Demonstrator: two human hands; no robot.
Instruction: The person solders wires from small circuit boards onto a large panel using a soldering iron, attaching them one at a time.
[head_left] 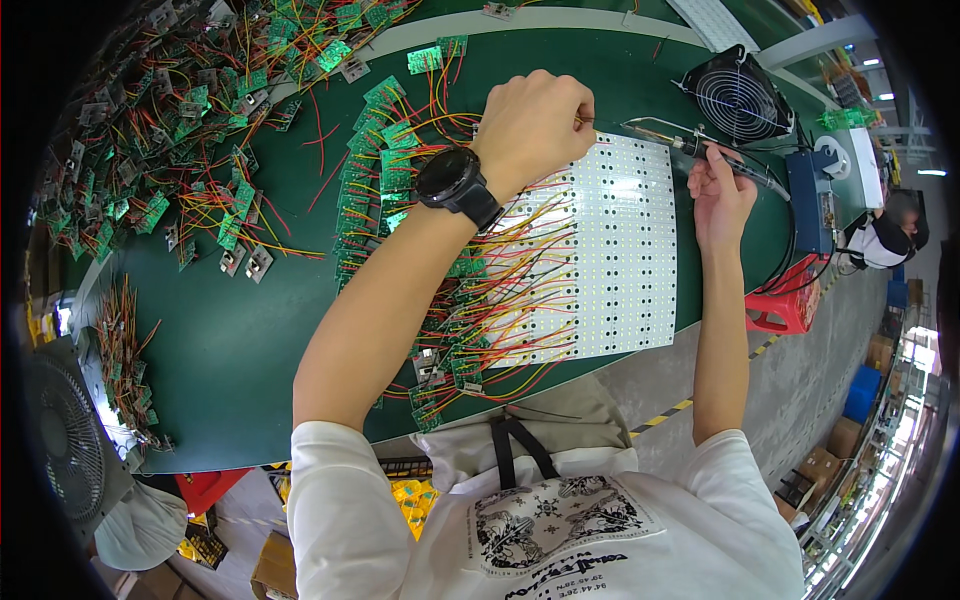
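My left hand (535,130), with a black watch on the wrist, reaches over the top edge of a white LED panel (625,250). Its fingers are pinched on a thin wire, and part of the grip is hidden behind the hand. My right hand (722,195) holds a soldering iron (690,146) with a thin feed tube, its tip pointing left toward my left fingers. Red, yellow and black wires (530,290) run across the panel's left half from a column of green circuit boards (365,170), partly hidden under my left forearm.
A large heap of wired circuit boards (150,130) covers the far left of the green table (230,370). A black fan (740,95) and a blue soldering station (812,200) stand at the right. Below is a red stool (785,300). Another person (890,230) sits farther off.
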